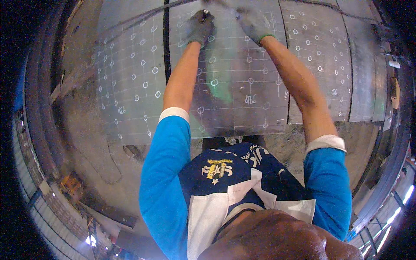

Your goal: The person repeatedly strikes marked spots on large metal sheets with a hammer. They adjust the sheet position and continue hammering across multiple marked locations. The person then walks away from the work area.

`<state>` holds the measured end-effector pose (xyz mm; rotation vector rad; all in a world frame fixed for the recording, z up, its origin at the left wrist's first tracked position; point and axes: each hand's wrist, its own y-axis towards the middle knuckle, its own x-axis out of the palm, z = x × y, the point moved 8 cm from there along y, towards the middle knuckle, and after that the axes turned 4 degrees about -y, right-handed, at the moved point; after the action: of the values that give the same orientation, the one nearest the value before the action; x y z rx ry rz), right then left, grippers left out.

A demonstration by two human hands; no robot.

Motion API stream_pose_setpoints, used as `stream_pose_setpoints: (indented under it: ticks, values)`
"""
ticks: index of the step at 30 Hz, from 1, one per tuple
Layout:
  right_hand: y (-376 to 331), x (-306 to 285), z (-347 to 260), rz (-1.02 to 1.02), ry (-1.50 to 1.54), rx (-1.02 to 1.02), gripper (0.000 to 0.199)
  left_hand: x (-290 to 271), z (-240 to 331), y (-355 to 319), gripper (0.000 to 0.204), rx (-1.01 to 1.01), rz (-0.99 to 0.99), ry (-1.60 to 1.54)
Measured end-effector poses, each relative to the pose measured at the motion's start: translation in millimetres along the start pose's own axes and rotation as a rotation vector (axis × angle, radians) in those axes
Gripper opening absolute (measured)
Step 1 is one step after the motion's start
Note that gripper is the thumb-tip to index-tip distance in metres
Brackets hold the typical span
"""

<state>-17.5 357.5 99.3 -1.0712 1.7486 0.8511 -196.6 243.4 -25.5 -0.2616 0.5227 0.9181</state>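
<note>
Both my hands, in dark grey gloves with green cuffs, are at the far part of a flat grey metal plate [234, 117]. White chalk-like grid lines, several circles and handwritten marks cover its surface. My left hand [201, 27] is closed, with a small shiny tip showing at its fingers; what it grips is too small to name. My right hand [252, 25] reaches over the same plate to the right of the left one. Its fingers are smeared by motion, so their pose and any hold are hidden. A greenish patch [219, 78] shows on the plate between my forearms.
Similarly marked plates lie to the left [130, 102] and right [320, 82], a dark gap [167, 52] setting off the left one. A dark cable-like line [143, 16] crosses the far side. Dusty floor [86, 134] surrounds them; an orange-yellow object [71, 184] sits lower left.
</note>
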Motion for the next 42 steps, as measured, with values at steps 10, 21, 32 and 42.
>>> stream_pose_setpoints:
  ticks: [10, 21, 32, 42]
  values:
    - [-219, 13, 53, -0.225, 0.207, 0.228, 0.029, -31, 17, -54, 0.029, -0.226, 0.195, -0.836]
    - [-274, 45, 59, -0.061, 0.004, -0.137, 0.028, -163, -41, -483, 0.023, -0.126, 0.466, 0.347]
    - [-284, 33, 47, -0.079, 0.004, -0.078, 0.040, -32, -132, -932, 0.055, -1.460, 0.104, -0.193]
    - [-267, 65, 100, 0.112, 0.022, -0.080, 0.038, -77, -215, -858, 0.060, -1.225, 0.142, 0.062]
